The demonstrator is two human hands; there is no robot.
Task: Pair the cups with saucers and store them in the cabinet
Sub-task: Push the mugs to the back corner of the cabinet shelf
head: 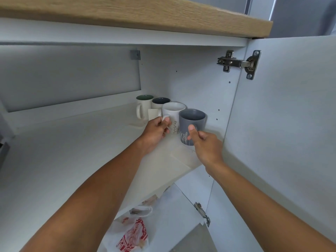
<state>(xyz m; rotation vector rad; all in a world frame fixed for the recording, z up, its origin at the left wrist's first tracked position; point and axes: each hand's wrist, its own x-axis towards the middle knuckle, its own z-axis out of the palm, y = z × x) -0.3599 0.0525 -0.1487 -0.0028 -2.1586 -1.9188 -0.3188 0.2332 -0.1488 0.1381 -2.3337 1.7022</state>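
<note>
Two bare forearms, no sleeves, watch or rings visible; left hand and right hand ungloved, nails short.

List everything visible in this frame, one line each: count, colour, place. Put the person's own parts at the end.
Grey mug: 1, grey with pale plant print, front of the row on the cabinet shelf.
White mug: 1, white with plant print, just behind the grey one.
Dark-lined mug: 1, pale with dark inside, further back.
Green-lined mug: 1, white with green inside, back left of the row.
Shelf: 1, white, inside the open cabinet.
Hinges: 2, metal, on the open door at right.
Countertop: 1, wood-look, above.
Plastic bag: 1, white with red print, below the shelf.
Saucers: none clearly visible.
Left hand: on the white mug's handle.
Right hand: holding the grey mug.
</note>
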